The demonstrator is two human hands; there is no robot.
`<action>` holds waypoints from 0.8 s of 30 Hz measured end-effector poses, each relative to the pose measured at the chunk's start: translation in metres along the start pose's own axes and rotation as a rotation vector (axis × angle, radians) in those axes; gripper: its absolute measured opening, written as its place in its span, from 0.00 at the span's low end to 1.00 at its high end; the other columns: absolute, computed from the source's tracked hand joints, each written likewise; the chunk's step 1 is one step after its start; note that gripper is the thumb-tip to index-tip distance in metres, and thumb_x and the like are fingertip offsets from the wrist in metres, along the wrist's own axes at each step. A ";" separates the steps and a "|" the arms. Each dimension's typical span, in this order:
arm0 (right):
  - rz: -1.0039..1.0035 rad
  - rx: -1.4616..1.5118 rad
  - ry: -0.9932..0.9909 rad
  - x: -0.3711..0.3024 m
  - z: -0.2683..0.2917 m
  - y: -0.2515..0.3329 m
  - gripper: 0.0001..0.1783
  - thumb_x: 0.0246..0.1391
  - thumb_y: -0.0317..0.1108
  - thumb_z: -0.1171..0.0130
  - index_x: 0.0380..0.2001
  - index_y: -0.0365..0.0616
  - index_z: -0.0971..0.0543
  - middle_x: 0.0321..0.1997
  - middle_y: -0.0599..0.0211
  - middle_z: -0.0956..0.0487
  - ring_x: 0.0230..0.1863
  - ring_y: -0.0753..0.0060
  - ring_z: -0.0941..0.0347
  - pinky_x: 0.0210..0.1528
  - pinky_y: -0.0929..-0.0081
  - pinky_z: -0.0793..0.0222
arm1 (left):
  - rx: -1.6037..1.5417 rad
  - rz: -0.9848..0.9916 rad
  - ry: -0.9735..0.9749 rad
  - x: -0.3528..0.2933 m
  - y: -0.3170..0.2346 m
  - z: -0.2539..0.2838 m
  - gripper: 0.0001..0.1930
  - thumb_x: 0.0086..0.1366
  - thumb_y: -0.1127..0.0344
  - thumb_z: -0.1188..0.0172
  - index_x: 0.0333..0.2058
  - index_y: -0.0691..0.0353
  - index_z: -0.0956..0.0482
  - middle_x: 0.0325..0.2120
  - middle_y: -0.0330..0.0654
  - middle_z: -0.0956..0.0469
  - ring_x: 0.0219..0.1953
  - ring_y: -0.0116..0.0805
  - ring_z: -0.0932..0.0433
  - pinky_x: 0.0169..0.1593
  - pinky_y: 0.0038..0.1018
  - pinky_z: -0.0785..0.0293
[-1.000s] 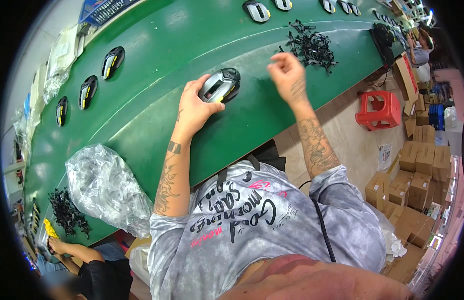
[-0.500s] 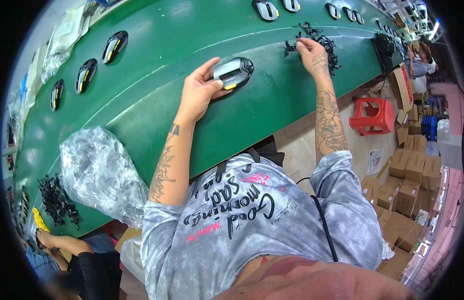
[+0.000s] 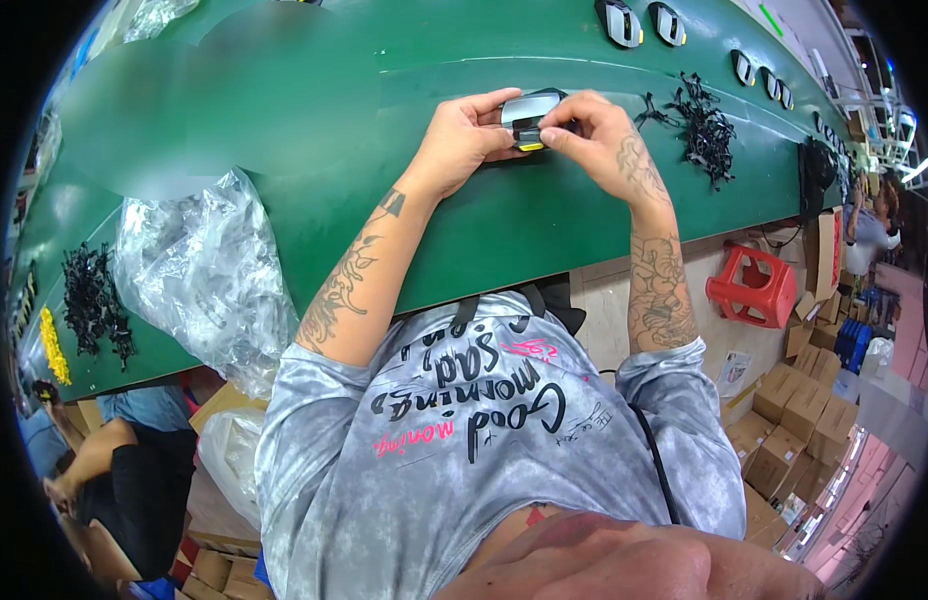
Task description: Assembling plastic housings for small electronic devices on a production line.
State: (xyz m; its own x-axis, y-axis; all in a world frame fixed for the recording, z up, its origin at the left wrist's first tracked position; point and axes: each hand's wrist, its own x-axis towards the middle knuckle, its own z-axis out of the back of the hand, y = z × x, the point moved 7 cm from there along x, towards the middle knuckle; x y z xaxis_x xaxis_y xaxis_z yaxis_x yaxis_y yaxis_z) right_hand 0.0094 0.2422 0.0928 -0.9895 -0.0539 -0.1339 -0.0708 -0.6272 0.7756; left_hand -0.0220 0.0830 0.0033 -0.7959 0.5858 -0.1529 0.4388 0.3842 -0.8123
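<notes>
A mouse-shaped plastic housing (image 3: 530,110), silver-grey with black and a yellow strip, is gripped in my left hand (image 3: 459,145) above the green table. Its thumb and fingers hold the left end. My right hand (image 3: 602,143) is closed over the housing's right side, fingertips pinched at the dark opening in its middle. A small black part seems to be in that pinch, mostly hidden by the fingers. To the right lies a tangled pile of small black plastic parts (image 3: 706,138).
Similar housings (image 3: 620,24) stand along the far side of the green table (image 3: 404,240). A clear plastic bag (image 3: 199,270) lies at left, beside more black parts (image 3: 92,305) and yellow pieces (image 3: 54,345). Another person (image 3: 134,480) sits lower left. A red stool (image 3: 752,287) and cardboard boxes (image 3: 794,390) stand right.
My right hand has moved left from the black pile to the housing, bringing a small black part. My left hand still holds the housing. The whole view has shifted.
</notes>
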 end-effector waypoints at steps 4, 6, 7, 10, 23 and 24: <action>0.093 -0.277 -0.074 0.006 -0.005 0.020 0.12 0.55 0.36 0.32 0.39 0.39 0.14 0.43 0.57 0.22 0.46 0.59 0.22 0.50 0.65 0.25 | 0.098 -0.019 -0.019 0.001 0.000 0.005 0.28 0.65 0.81 0.41 0.65 0.71 0.31 0.42 0.41 0.18 0.40 0.26 0.17 0.48 0.25 0.14; 0.122 -0.325 -0.095 0.005 -0.005 0.023 0.12 0.56 0.36 0.32 0.39 0.39 0.14 0.45 0.57 0.22 0.48 0.59 0.22 0.51 0.64 0.25 | 0.140 -0.011 -0.003 0.001 -0.001 0.003 0.27 0.66 0.78 0.39 0.65 0.70 0.29 0.43 0.41 0.18 0.40 0.25 0.17 0.47 0.23 0.15; 0.112 -0.331 -0.121 0.004 -0.007 0.021 0.13 0.56 0.37 0.32 0.40 0.40 0.14 0.48 0.56 0.23 0.49 0.57 0.22 0.52 0.62 0.24 | 0.138 -0.017 -0.010 0.000 -0.003 0.004 0.27 0.66 0.78 0.39 0.65 0.70 0.29 0.43 0.41 0.18 0.40 0.25 0.17 0.47 0.23 0.15; 0.087 -0.334 -0.156 0.002 -0.010 0.025 0.17 0.54 0.39 0.31 0.44 0.42 0.16 0.53 0.54 0.25 0.51 0.55 0.23 0.54 0.60 0.24 | 0.140 -0.012 -0.050 -0.002 -0.002 0.005 0.26 0.67 0.75 0.37 0.64 0.67 0.27 0.46 0.41 0.18 0.40 0.24 0.17 0.44 0.21 0.16; 0.059 0.317 -0.233 0.014 -0.029 -0.039 0.36 0.49 0.41 0.23 0.57 0.36 0.25 0.52 0.59 0.24 0.48 0.71 0.23 0.50 0.73 0.23 | 0.346 -0.010 -0.104 -0.002 -0.005 0.005 0.24 0.66 0.76 0.42 0.62 0.68 0.25 0.44 0.41 0.18 0.38 0.22 0.19 0.37 0.19 0.18; 0.031 0.315 -0.245 0.013 -0.031 -0.038 0.34 0.48 0.38 0.24 0.56 0.35 0.25 0.51 0.59 0.25 0.51 0.70 0.24 0.55 0.71 0.24 | 0.387 -0.018 -0.107 -0.001 -0.007 0.005 0.23 0.67 0.78 0.43 0.61 0.68 0.24 0.46 0.44 0.19 0.40 0.24 0.19 0.38 0.21 0.17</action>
State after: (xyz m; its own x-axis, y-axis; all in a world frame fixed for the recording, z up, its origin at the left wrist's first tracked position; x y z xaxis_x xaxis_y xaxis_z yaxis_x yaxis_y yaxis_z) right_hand 0.0034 0.2413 0.0430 -0.9898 0.1419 0.0144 -0.0376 -0.3571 0.9333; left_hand -0.0266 0.0763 0.0063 -0.8502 0.4955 -0.1778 0.2509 0.0844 -0.9643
